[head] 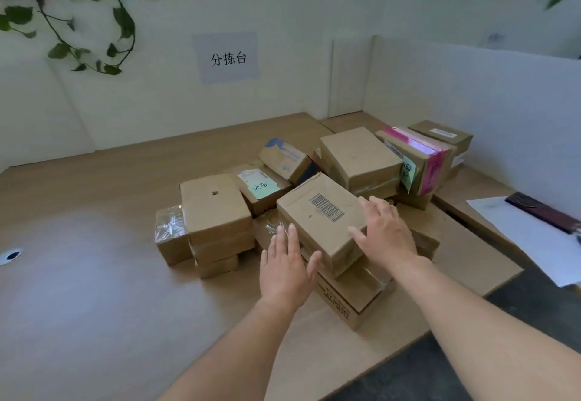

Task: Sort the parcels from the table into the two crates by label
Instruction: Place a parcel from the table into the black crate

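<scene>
A heap of brown cardboard parcels lies on the wooden table [94, 212]. Nearest me, a parcel with a black barcode [320, 212] rests tilted on top of other boxes. My left hand [287, 267] is open, fingers apart, at that parcel's near left corner. My right hand [385, 232] is open, with its fingers lying on the parcel's right edge. Neither hand has closed on it. A parcel with a green note [262, 188] sits behind it. A pink-taped parcel with a green note [415, 161] stands at the right. No crate is in view.
A stack of boxes [217, 212] stands left of the barcode parcel. White paper [531, 237] and a dark flat object [544, 212] lie at the right edge. White partition walls carry a paper sign [228, 58]. Plant vines [94, 23] hang at top left.
</scene>
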Demonstrator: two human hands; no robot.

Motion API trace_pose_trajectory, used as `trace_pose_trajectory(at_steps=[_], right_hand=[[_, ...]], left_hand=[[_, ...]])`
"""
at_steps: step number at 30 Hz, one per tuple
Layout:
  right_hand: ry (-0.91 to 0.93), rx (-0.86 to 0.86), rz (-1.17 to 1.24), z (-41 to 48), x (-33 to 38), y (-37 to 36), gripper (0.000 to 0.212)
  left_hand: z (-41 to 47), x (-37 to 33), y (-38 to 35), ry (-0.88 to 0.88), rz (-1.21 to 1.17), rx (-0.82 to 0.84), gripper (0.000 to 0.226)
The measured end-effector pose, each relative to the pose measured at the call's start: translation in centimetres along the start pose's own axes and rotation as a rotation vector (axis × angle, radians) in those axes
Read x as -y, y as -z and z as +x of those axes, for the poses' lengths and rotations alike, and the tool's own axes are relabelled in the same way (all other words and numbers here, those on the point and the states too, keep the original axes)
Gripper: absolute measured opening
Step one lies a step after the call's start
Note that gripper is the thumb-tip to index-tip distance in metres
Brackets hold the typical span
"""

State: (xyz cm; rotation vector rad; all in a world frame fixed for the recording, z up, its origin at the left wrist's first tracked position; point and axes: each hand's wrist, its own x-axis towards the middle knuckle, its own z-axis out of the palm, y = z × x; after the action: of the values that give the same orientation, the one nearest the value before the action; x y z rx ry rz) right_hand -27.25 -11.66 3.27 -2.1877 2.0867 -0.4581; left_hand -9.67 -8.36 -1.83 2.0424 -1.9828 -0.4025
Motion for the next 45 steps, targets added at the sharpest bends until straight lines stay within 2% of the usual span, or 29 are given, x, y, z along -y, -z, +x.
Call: trace_pose_trajectory(at_steps=[6, 9, 14, 19, 24, 28, 31, 36, 41, 43, 45], right_hand=[[-0.152, 0.09, 0.085, 6.1, -1.5, -0.4, 0.073], [-0.197, 0.215, 0.176, 7.7, -1.9, -0.8, 0.065], [-0.12, 0.346, 0.331, 8.1, -1.8, -1.1, 0.044], [-0.039, 0.422, 0.412, 7.5, -1.5, -0.7, 0.057], [0.043, 0.459, 0.602, 6.1, -1.3, -0.9, 0.066], [0.123, 0.529, 0.758, 5.0, -0.4, -0.8, 0.054], [0.174, 0.525, 0.755, 3.9, 0.8, -0.8, 0.041], [0.225, 0.55, 0.779, 1.9, 3.8, -0.9, 0.067], [0.28, 0.666, 0.904, -0.2, 6.1, -1.1, 0.078], [0.262, 0.662, 0.86, -0.8, 6.8, -1.3, 0.07], [0.274, 0.609, 0.793, -1.3, 7.4, -2.1, 0.052]], left_hand=[[5.0, -0.1, -0.7, 0.022, -0.231, 0.025, 0.085], [5.8, -0.6, -0.8, 0.087, -0.361, 0.023, 0.087], [7.2, -0.7, -0.9, 0.135, -0.615, -0.002, 0.072], [6.3, -0.6, 0.6, 0.211, -0.785, -0.071, 0.056], [3.6, -0.8, 1.8, 0.283, -0.941, -0.227, 0.063], [0.7, -0.6, 2.7, 0.406, -1.057, -0.395, 0.056], [-1.9, -0.3, 4.0, 0.511, -1.104, -0.484, 0.053], [-6.3, 0.5, 5.4, 0.643, -1.058, -0.544, 0.056], [-9.9, 1.8, 6.1, 0.694, -1.07, -0.543, 0.027], [-11.0, 2.4, 5.8, 0.701, -1.04, -0.536, 0.034], [-11.8, 2.9, 5.5, 0.703, -1.009, -0.528, 0.037]])
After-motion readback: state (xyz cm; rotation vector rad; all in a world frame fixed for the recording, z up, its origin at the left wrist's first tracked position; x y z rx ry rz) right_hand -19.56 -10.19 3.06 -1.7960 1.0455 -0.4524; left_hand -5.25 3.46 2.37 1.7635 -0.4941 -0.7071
